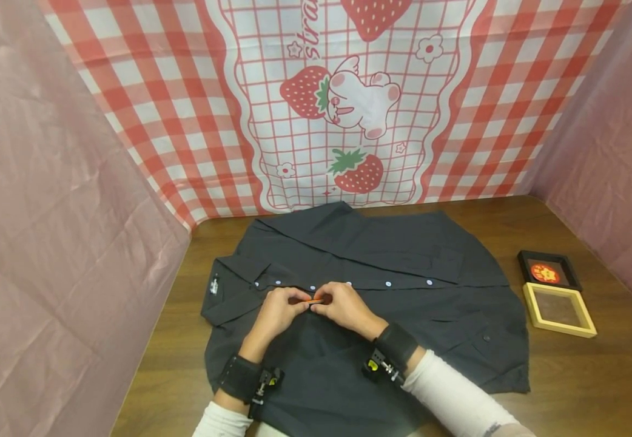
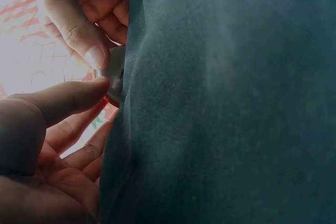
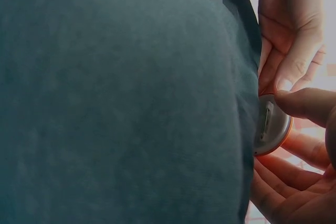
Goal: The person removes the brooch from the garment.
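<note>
A round pin badge (image 1: 312, 301) with an orange-red edge is held over the dark grey shirt (image 1: 327, 364), near the row of white buttons. My left hand (image 1: 279, 312) pinches its left side between thumb and fingers. From the other side, my right hand (image 1: 346, 308) pinches it too. The right wrist view shows the badge's silver back (image 3: 272, 136) with a pin bar, its inner side partly hidden by the shirt cloth. The badge's front is turned away from both wrist cameras. In the head view the shirt lies spread out, its collar (image 1: 234, 309) at the left.
On the wooden table (image 1: 611, 376) to the right lie a black frame (image 1: 571, 276) containing a round red-and-yellow piece and a pale yellow frame (image 1: 589, 321). Pink cloth (image 1: 65, 212) hangs at both sides, and a checked strawberry cloth (image 1: 185, 109) stands behind.
</note>
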### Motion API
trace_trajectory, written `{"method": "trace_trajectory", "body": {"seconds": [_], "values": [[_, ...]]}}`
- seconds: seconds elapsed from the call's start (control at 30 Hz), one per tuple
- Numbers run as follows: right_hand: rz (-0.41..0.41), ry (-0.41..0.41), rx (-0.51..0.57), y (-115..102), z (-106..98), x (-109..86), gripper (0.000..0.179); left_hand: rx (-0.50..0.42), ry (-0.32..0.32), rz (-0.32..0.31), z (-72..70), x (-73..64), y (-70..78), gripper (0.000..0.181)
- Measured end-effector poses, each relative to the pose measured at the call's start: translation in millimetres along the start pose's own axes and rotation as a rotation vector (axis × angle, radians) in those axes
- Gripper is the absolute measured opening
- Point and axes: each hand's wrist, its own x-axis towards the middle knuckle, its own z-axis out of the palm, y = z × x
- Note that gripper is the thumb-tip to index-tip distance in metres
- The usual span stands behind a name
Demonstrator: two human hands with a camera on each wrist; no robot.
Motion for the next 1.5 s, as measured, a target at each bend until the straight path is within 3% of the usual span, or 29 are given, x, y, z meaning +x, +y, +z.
{"method": "trace_trajectory", "body": {"seconds": [0.57, 0.77, 1.13, 1.37, 1.5], "values": [[-0.048, -0.064, 0.029, 7.4, 0.7, -1.0, 0.011, -0.008, -0.017, -0.009, -0.7, -2.5, 0.5, 0.008], [-0.053, -0.078, 0.060, 10.2, 0.0, 0.2, 0.012, -0.013, -0.018, 0.016, -1.3, -2.7, 0.4, 0.009], [-0.019, -0.088, 0.091, 11.6, 0.4, -0.7, 0.016, -0.091, -0.026, 0.021, 0.9, -3.4, 0.4, 0.018], [-0.028, -0.078, 0.121, 14.1, 0.0, -0.8, 0.014, -0.197, -0.036, 0.016, 2.1, -4.0, 2.6, 0.024], [-0.030, -0.076, 0.137, 13.9, -0.8, -1.3, 0.013, -0.202, -0.034, 0.025, 1.9, -3.6, 3.2, 0.024]]}}
